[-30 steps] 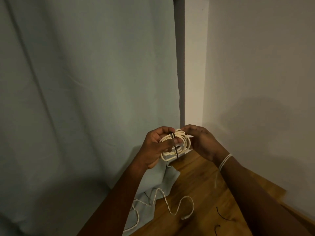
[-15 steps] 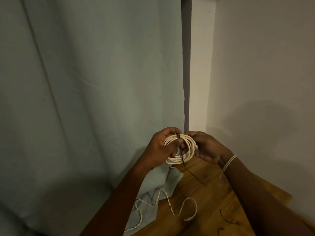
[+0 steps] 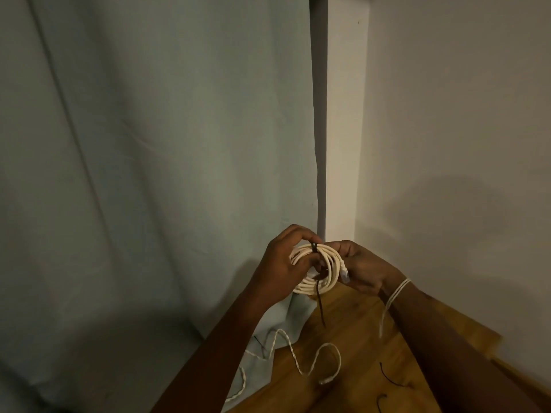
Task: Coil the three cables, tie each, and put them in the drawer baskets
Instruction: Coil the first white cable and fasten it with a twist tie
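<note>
In the lower middle of the frame I have both hands up off the table, working one thing between them — a cream-white cable wound into a round coil (image 3: pixel 323 271). My left hand (image 3: pixel 281 263) curls round the coil's left side, thumb and fingers wrapped over the loops near the top. My right hand (image 3: pixel 362 271) grips the coil's right edge, fingers closed on the strands beside the pale plug end (image 3: pixel 345 274) that sticks out there. A thin black tie (image 3: pixel 315 248) is cinched round the loops at the top of the coil, and its dark loose tail (image 3: pixel 320 305) hangs straight down through the coil and below it, above the wood.

Below the hands, at the bottom of the frame, lies a second cable — a loose twisted white cord (image 3: pixel 293 354) snaking in waves from the blue cloth onto the brown wooden tabletop (image 3: pixel 357 332). Two more short black ties (image 3: pixel 390 380) lie on the wood toward the lower right, apart from the cord. A white string bracelet (image 3: pixel 398 292) circles my right wrist, one end dangling.

A pale blue curtain (image 3: pixel 149 174) fills the left half of the frame, its hem bunched on the table's left edge. A white wall corner (image 3: pixel 343 129) rises behind the hands. I cannot see the drawer baskets from here.
</note>
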`<state>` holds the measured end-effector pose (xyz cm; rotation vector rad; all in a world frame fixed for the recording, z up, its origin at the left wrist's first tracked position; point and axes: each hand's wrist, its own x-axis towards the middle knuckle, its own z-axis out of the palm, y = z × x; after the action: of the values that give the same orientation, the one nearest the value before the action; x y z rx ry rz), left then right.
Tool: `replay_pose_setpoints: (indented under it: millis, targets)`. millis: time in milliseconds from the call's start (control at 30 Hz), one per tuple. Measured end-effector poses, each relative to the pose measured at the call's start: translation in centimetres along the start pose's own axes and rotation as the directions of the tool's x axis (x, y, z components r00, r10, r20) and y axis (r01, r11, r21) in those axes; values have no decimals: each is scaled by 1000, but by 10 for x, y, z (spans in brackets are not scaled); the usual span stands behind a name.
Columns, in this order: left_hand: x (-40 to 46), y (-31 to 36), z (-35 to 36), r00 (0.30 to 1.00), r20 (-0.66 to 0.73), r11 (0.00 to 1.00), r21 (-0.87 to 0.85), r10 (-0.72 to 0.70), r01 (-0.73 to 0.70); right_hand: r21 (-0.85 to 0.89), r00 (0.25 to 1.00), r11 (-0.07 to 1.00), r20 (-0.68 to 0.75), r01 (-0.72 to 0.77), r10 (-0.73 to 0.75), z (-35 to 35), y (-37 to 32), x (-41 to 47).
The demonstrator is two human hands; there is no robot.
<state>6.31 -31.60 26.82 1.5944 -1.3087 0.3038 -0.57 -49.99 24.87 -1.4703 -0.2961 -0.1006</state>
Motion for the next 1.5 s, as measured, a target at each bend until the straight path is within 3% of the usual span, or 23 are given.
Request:
replay_pose_setpoints:
  millis: [133, 333, 500, 633, 700, 833, 933, 1033, 1100, 1167, 1300, 1367, 1400, 1467, 1500]
  targets:
    - [-5, 2, -1, 987, 110, 976, -173, -113, 131, -183, 995, 981, -67, 59, -72, -1, -5, -1]
    - [-9, 8, -6, 970, 200, 968, -182, -137, 174, -350, 997, 936, -46, 46, -66, 1, -18, -6]
    - [-13, 4, -8, 948, 288, 980, -97, -138, 172, -710, 998, 703, -64, -38, -11, 1, -47, -9]
    - [-14, -7, -4, 939, 183, 954, -22, -291, 300, -860, 993, 509, -86, -35, -76, 8, -61, -8]
    - [-13, -16, -3, 931, 131, 939, -3, -341, 344, -899, 987, 438, -94, -28, -130, 15, -61, -11]
    - [-11, -32, 3, 947, 123, 955, 42, -295, 292, -935, 959, 353, -103, -3, -264, 37, -46, -19]
    - [-11, -29, 8, 944, 116, 951, 19, -309, 309, -895, 901, 440, -248, -73, -355, 52, -23, -20]
    - [-9, -23, 9, 891, 131, 870, -194, -435, 453, -844, 847, 529, -341, -85, -408, 68, 5, -22]
    - [-8, -20, 9, 829, 167, 741, -381, -534, 554, -890, 843, 452, -294, -68, -451, 72, 22, -24]
    - [-10, -19, 8, 813, 197, 679, -463, -548, 570, -933, 831, 352, -252, -74, -495, 70, 35, -26]
    - [-13, -21, 11, 870, 165, 775, -399, -466, 490, -970, 803, 209, -223, -125, -553, 68, 40, -24]
    - [-15, -20, 12, 892, 117, 810, -379, -437, 447, -968, 818, 224, -221, -115, -531, 68, 36, -26]
    - [-16, -21, 12, 897, 90, 823, -366, -432, 433, -957, 857, 281, -206, -75, -472, 66, 29, -29]
    - [-19, -20, 9, 901, 41, 841, -342, -433, 419, -853, 888, 522, -225, 19, -400, 59, 12, -37]
    - [-20, -20, 7, 905, 31, 846, -342, -425, 409, -726, 849, 684, -315, 72, -424, 55, 4, -39]
